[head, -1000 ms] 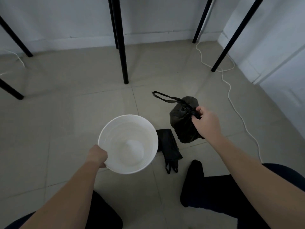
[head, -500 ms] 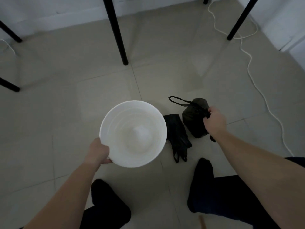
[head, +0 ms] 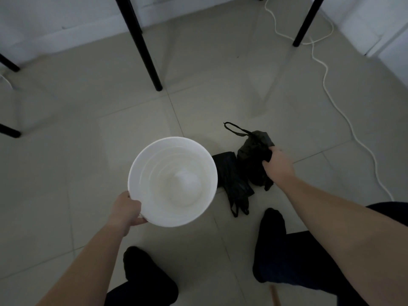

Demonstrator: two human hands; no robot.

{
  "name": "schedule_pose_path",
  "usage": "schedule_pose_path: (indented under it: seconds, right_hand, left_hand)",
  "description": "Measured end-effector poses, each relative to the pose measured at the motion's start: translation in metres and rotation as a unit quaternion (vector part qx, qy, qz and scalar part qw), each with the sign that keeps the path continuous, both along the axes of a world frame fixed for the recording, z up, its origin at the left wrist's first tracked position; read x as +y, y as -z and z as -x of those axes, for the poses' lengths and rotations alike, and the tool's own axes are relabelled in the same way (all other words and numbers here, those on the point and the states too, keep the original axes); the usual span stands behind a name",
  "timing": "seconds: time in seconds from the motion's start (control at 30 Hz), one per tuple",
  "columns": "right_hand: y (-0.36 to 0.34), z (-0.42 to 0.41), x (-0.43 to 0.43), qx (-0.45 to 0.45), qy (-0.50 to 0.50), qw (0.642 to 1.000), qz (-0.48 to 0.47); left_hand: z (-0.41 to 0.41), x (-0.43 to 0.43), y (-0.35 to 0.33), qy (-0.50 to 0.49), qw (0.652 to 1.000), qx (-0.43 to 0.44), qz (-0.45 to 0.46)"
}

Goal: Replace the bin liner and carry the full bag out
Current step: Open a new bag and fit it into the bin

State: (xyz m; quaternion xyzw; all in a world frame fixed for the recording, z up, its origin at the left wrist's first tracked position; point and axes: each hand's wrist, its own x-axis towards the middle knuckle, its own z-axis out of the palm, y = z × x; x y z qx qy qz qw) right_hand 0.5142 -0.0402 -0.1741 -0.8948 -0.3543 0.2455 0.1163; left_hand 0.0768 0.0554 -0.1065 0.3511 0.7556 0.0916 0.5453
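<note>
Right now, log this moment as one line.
left hand: holds bin rim | right hand: grips full bag | bin: unlined | spare liner: on floor

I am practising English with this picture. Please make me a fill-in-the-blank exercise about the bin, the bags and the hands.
1. The left hand holds the white bin by its ____.
2. Inside, the bin has no ____.
3. The right hand grips the full bag, which is ____ in colour.
4. The folded bag lies on the floor between the bin and the ____ bag.

Missing words: rim; liner; black; full
</note>
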Motion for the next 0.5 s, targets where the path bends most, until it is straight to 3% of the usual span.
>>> schedule_pose_path:
  seconds: [0.3,0.5]
  right_hand:
    - [-0.018,0.029,-0.007,-0.052,-0.087,0.995,0.005]
    - [0.0,0.062,-0.006,0.023,-0.119,0.992,0.023]
  left_hand:
    - [0.005,-0.007,0.0,-0.036,0.999,-0.041,0.007]
    - [0.009,-0.009,0.005,-0.054,0.996,-0.068,0.005]
